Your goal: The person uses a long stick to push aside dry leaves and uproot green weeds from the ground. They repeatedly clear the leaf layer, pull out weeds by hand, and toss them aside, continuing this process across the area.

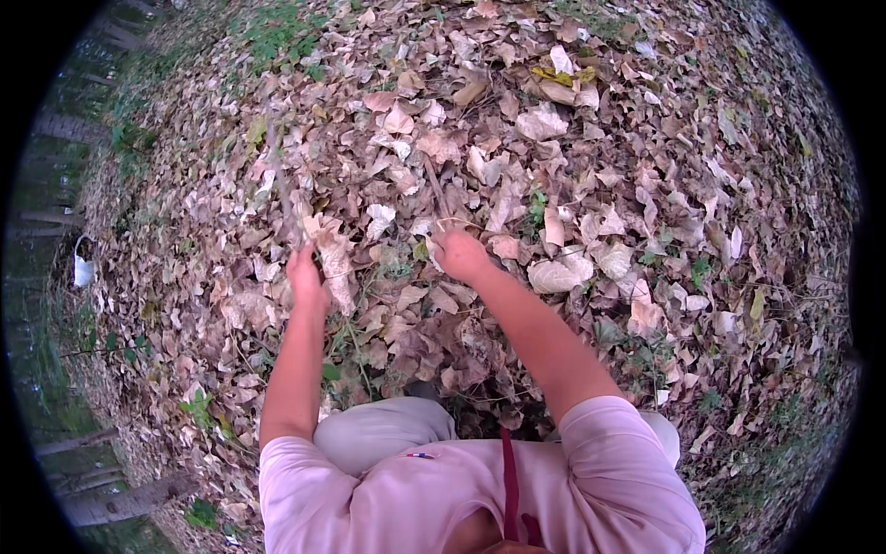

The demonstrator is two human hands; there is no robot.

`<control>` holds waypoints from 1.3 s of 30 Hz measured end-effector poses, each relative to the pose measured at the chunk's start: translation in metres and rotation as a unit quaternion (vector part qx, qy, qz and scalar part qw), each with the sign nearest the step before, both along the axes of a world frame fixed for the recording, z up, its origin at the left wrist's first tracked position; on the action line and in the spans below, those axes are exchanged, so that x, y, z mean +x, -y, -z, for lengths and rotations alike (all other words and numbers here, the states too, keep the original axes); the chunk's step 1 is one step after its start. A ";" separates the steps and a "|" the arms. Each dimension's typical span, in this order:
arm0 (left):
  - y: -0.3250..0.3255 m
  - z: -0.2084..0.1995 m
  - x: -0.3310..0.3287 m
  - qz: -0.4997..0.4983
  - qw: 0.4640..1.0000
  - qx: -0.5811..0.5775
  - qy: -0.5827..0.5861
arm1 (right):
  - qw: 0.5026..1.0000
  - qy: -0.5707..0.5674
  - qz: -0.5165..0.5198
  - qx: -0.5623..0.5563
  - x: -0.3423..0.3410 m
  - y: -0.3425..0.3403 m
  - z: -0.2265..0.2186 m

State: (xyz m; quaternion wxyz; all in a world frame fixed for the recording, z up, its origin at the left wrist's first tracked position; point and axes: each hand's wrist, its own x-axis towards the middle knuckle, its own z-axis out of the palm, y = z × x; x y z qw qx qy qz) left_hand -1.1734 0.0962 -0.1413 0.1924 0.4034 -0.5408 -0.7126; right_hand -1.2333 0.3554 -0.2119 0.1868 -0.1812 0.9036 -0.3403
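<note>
My left hand [303,272] is closed around the near end of a thin, pale stick [281,175], which points away from me over the leaves and looks blurred. A large curled dry leaf [334,268] is right beside that hand. To the right, my right hand [461,257] is closed low over the leaf litter. A short brown stick [435,187] runs up and away from its fingers, and a thin bent stem shows at the knuckles. Its fingertips are partly hidden by the hand itself.
Dry brown leaves [591,351] cover the ground all around. Small green plants [198,406] grow among them, with more at the far left [286,37]. A white container with a thin handle [83,270] stands at the left edge, near several tree trunks [129,499].
</note>
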 end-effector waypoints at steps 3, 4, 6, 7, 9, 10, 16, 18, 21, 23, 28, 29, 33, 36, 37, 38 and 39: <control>0.057 0.047 0.045 -0.010 0.985 0.107 0.136 | 0.989 -0.065 -0.026 0.127 0.018 -0.001 0.021; 0.045 0.047 0.044 0.003 0.980 0.122 0.157 | 0.992 -0.017 -0.008 0.127 0.014 -0.008 0.035; 0.023 0.042 0.040 0.027 0.968 0.150 0.200 | 0.989 0.078 0.030 0.122 0.004 -0.021 0.058; 0.022 0.038 0.046 0.049 0.968 0.130 0.207 | 0.991 0.094 0.032 0.092 0.002 -0.021 0.041; 0.030 0.032 0.045 0.098 0.967 0.116 0.203 | 0.987 0.103 -0.034 0.117 -0.001 -0.016 0.025; 0.024 0.034 0.040 0.103 0.967 0.114 0.201 | 0.984 0.104 -0.064 0.127 -0.004 -0.019 0.018; -0.041 0.017 0.007 0.233 0.956 0.095 0.153 | 0.985 0.172 0.032 -0.008 0.020 -0.037 0.027; -0.053 0.011 0.002 0.291 0.941 0.084 0.148 | 0.959 0.187 0.107 -0.182 0.015 -0.059 0.030; -0.055 0.007 0.017 0.387 0.905 0.063 0.166 | 0.917 0.260 0.171 -0.251 -0.012 -0.110 -0.037; -0.066 0.003 0.026 0.465 0.859 0.049 0.206 | 0.921 0.262 0.159 -0.242 -0.015 -0.176 -0.064; -0.081 0.029 0.037 0.612 0.731 -0.040 0.299 | 0.884 0.273 0.297 -0.235 0.059 -0.378 -0.094; -0.076 0.033 0.037 0.628 0.704 -0.042 0.328 | 0.859 0.274 0.358 -0.242 0.088 -0.399 -0.101; -0.089 -0.014 0.014 0.723 0.514 -0.238 0.395 | 0.803 0.320 0.468 -0.182 0.226 -0.464 -0.064; -0.121 -0.042 -0.014 0.702 0.452 -0.406 0.372 | 0.879 0.338 0.335 -0.031 0.280 -0.462 -0.005; -0.123 -0.038 -0.021 0.684 0.436 -0.472 0.344 | 0.904 0.305 0.300 0.014 0.272 -0.444 -0.006; -0.149 -0.050 -0.029 0.669 0.459 -0.484 0.328 | 0.922 0.271 0.269 0.062 0.263 -0.425 -0.011; -0.164 -0.046 -0.035 0.675 0.435 -0.504 0.318 | 0.921 0.260 0.283 0.070 0.249 -0.408 -0.017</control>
